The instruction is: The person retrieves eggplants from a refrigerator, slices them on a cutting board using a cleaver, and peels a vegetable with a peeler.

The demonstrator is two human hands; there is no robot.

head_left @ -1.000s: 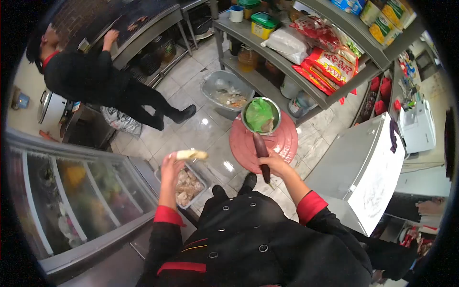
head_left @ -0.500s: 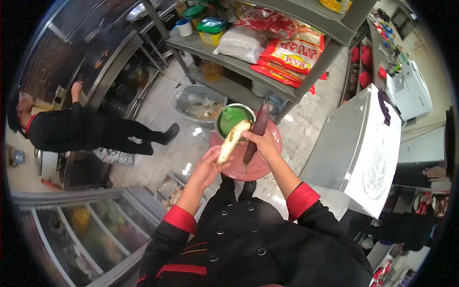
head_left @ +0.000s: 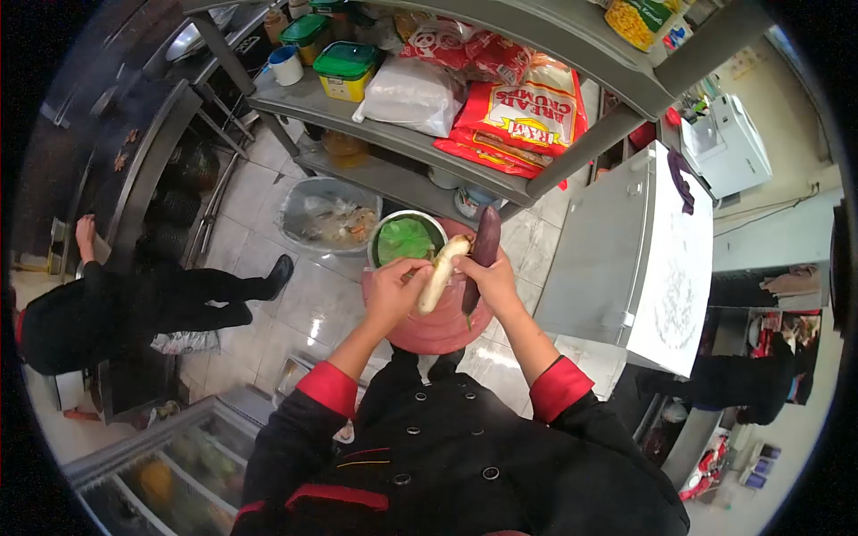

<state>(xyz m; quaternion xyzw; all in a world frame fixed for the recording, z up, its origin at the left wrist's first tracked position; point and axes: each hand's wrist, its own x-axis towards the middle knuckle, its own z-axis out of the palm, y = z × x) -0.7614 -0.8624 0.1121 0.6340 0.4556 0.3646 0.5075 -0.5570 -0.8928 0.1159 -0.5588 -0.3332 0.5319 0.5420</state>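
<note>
My right hand (head_left: 490, 275) is wrapped round a dark purple eggplant (head_left: 483, 246), which points away from me, and its thumb presses on a pale, peeled-looking vegetable (head_left: 439, 279). My left hand (head_left: 399, 288) pinches at the left side of that pale vegetable, with the fingertips against it. Just beyond my hands, a metal bowl (head_left: 378, 234) with a green plastic bag (head_left: 405, 241) in it rests on a round pink lid (head_left: 420, 335).
A grey tub (head_left: 290, 217) with scraps sits beyond the bowl. Grey shelving (head_left: 384, 125) holds bread crumb bags (head_left: 527, 112) and tubs. A white fridge (head_left: 594, 250) is at right, a glass-topped freezer (head_left: 179, 464) at lower left. One person (head_left: 134, 308) stands left, another (head_left: 742, 384) right.
Both hands have come together, bringing the pale vegetable beside the eggplant. My left hand has moved from its lower end to its side. The view has shifted toward the shelves.
</note>
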